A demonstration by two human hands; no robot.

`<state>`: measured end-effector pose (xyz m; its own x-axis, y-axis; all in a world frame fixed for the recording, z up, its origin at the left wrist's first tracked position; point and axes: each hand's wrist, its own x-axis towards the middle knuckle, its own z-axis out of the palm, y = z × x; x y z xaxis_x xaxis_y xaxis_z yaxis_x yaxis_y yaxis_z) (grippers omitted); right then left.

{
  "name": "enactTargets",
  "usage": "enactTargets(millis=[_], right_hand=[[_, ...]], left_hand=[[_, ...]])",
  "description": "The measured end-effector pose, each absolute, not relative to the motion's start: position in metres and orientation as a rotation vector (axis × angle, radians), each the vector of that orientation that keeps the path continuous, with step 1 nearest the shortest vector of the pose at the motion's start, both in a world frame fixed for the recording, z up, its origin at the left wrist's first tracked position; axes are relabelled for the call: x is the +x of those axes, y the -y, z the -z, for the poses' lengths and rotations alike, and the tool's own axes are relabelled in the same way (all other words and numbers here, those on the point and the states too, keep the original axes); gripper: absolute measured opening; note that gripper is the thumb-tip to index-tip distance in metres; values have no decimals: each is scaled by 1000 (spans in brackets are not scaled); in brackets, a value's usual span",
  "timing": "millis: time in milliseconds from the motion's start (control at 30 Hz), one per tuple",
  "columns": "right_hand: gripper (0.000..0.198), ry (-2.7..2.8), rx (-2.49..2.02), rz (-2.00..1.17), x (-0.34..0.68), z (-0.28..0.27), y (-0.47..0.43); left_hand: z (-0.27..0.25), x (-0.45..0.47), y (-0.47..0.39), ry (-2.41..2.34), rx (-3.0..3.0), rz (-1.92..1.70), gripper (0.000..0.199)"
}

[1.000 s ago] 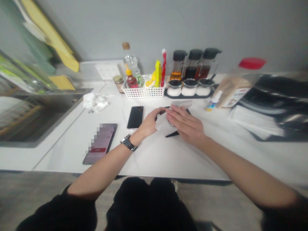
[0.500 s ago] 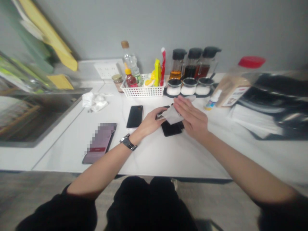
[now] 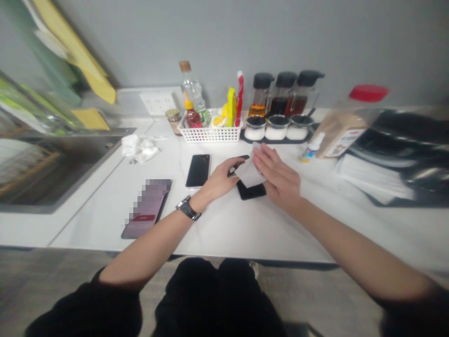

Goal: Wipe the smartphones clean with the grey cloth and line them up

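A black phone [image 3: 251, 192] lies on the white counter, its middle covered by a thin white wipe [image 3: 249, 174]. My left hand [image 3: 224, 177], with a watch on its wrist, curls its fingers at the phone's left side and grips it there. Over the wipe lies my right hand [image 3: 277, 173], its fingers pressed together and holding the wipe against the phone; the fingertips partly hide it. A second phone [image 3: 198, 171], dark-screened, rests left of my left hand. Closer to the counter's front edge is a larger phone [image 3: 147, 210] with a lit, partly pixelated screen.
Crumpled white tissue [image 3: 140, 148] sits by the sink [image 3: 66, 187]. Along the wall stand a white basket [image 3: 210, 135] of bottles and a black condiment rack [image 3: 275, 140]. A small spray bottle [image 3: 311, 149] and a red-lidded jar [image 3: 345, 135] are at right.
My right hand and the wipe have slid slightly down and left over the phone. The left hand keeps its place at the phone's side. The view has shifted slightly.
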<state>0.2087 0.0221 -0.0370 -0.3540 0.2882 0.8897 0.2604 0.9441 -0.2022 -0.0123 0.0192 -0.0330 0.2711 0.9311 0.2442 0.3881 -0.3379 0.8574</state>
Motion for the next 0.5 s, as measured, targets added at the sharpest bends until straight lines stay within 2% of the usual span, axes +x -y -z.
enactTargets(millis=[100, 200, 300, 400, 500], right_hand=[[51, 2019, -351, -27, 208, 37, -20], [39, 1923, -437, -50, 213, 35, -26], [38, 1817, -497, -38, 217, 35, -31], [40, 1806, -528, 18, 218, 36, -29], [47, 1827, -513, -3, 217, 35, -26]], left_hand=[[30, -12, -17, -1095, 1904, -1018, 48], [26, -10, -14, -1072, 1906, -977, 48], [20, -7, -9, -1068, 1958, -893, 45], [14, -5, 2, -966, 2022, -841, 59], [12, -2, 13, -766, 1997, -759, 83]])
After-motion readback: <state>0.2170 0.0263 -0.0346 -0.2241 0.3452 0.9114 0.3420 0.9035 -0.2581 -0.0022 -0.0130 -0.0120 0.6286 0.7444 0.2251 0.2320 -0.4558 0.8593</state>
